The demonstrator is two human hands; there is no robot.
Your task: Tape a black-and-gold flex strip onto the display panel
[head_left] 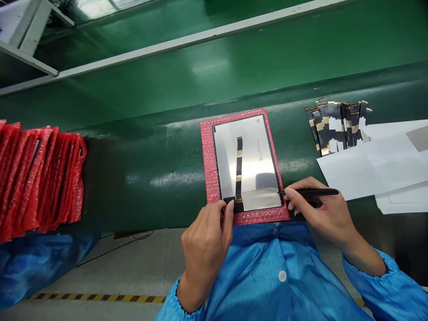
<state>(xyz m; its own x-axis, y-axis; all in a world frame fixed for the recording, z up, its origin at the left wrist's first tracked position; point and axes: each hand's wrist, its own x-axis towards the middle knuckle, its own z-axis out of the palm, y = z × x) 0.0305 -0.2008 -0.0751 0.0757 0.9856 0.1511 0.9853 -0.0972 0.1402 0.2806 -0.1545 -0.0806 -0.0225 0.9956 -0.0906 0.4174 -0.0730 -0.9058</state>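
Item: flat rectangular silver-backed display panel with a black border (pixel 249 165), lying on a red bubble-wrap sheet (pixel 207 165) at the near edge of the green conveyor surface (pixel 167 133), directly in front of the person in the blue smock.

Fitted part: a narrow black-and-gold flex ribbon cable (pixel 239 167) is running down the middle of the panel's back toward a black strip at its near edge.

Left hand (pixel 205 245): fingertips are pressing down on the panel's near left corner, beside the lower end of the ribbon; the grip is pressed together on the panel, not wrapped round anything.

Right hand (pixel 321 211): thumb and forefinger are pinching a slim black pen-like tool (pixel 314 192), held nearly flat, its tip touching the panel's right edge near the bottom.

Nearby stock: a fanned bundle of loose black-and-gold ribbon cables (pixel 337 127) is sitting to the right, partly tucked into overlapping white paper sheets (pixel 377 167). A row of red bubble-wrap pouches (pixel 40 178) is standing on edge well apart at the far left of the surface.
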